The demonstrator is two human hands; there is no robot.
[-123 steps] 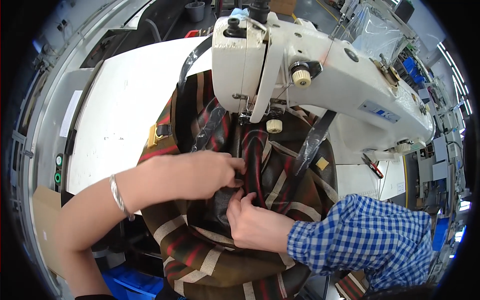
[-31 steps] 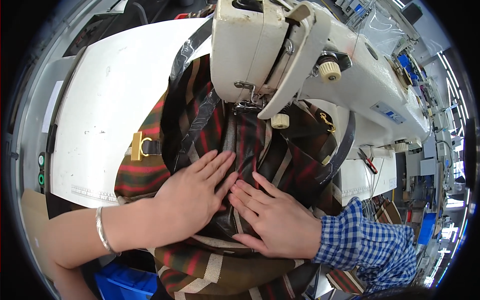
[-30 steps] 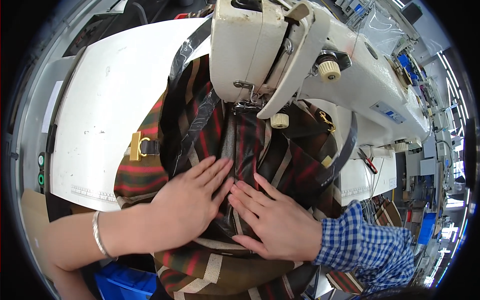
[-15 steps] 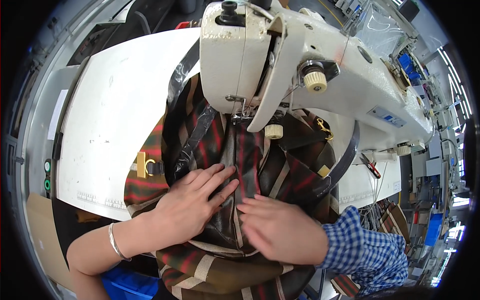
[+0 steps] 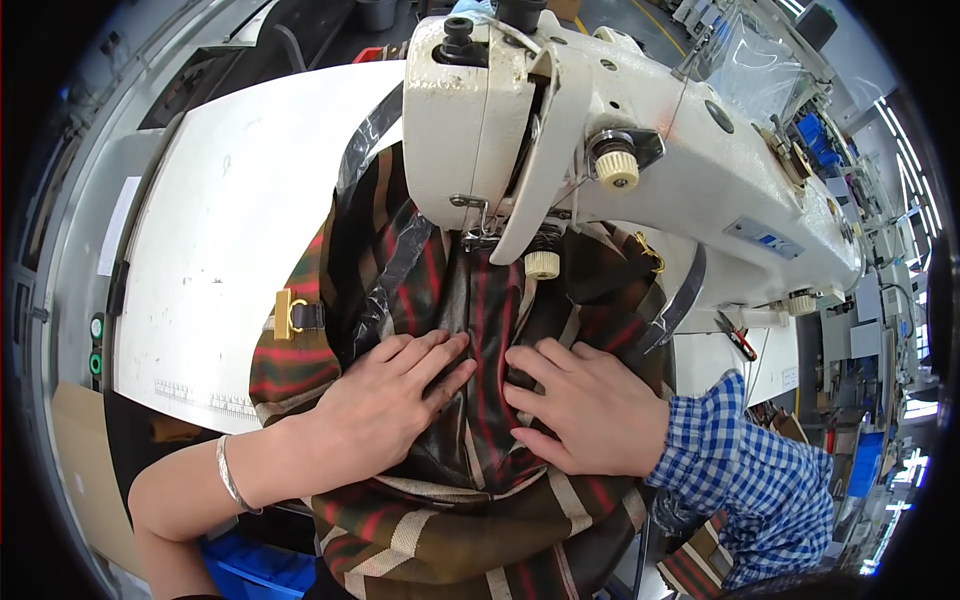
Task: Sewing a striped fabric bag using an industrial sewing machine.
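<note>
A dark plaid bag [image 5: 440, 520] in brown, red and cream lies under the head of a white sewing machine [image 5: 450, 130]. My left hand [image 5: 385, 410] rests flat on it, left of a seam running toward the presser foot [image 5: 482, 240], fingers stretched out. On the seam's other side, my right hand [image 5: 590, 410] presses down with its fingers spread. Between them runs a dark strip with red stripes [image 5: 490, 390]. Film-wrapped dark straps [image 5: 400, 265] cross the bag's left part. A gold buckle [image 5: 284, 315] sits at its left edge; a gold clasp [image 5: 651, 253] lies at the right.
The white machine table [image 5: 215, 220] extends to the left, with a printed ruler scale along its front edge. Red-handled snips [image 5: 738, 340] lie on the table at the right. A blue bin [image 5: 262, 568] stands below at the lower left. More striped pieces [image 5: 697, 563] are at the lower right.
My right hand has shifted right and a little up, away from the seam, and its fingers have spread. The left hand has stayed nearly in place. The bag's right part has shifted slightly.
</note>
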